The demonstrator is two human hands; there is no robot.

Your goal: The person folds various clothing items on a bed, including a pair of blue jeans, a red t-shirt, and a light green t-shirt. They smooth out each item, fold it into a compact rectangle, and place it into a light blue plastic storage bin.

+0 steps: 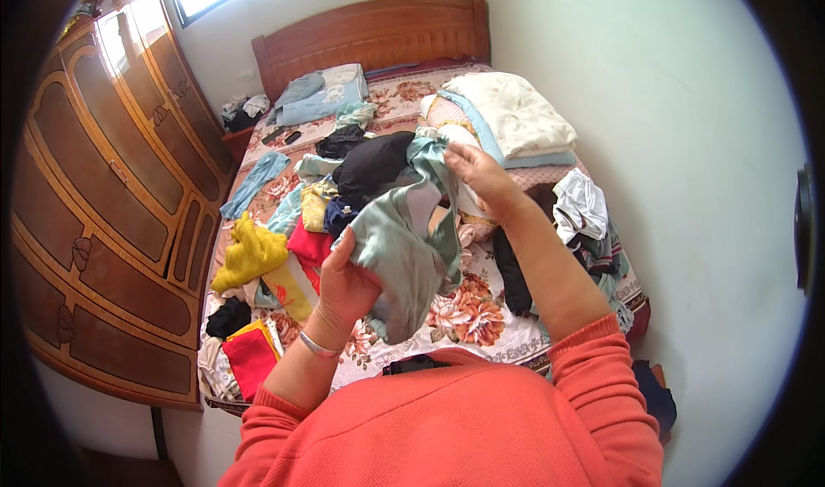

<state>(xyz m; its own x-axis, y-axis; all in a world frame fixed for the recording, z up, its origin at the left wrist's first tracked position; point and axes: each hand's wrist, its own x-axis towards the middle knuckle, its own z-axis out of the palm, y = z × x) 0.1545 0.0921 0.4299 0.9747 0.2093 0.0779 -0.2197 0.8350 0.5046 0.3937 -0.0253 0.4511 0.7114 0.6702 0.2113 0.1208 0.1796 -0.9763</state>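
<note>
A pale green cloth garment (399, 255) hangs in front of me above the bed, held up between both hands. My left hand (348, 281) grips its lower left edge, thumb on top, and a silver bangle circles that wrist. At the garment's upper right edge is my right hand (474, 168), fingers closed along the fabric and thumb hidden. Beyond the garment lies a heap of clothes, with a black garment (377, 164) on it. Nearer my left hand are a red cloth (309, 245) and a mustard-yellow garment (251, 255).
The bed bears a floral sheet (467, 313) and a stack of folded quilts (515, 113). More clothes (583, 213) lie along its right side, and folded cloths (251, 358) at its near left corner. A wooden wardrobe (122, 184) stands close on the left, a wall (683, 164) on the right.
</note>
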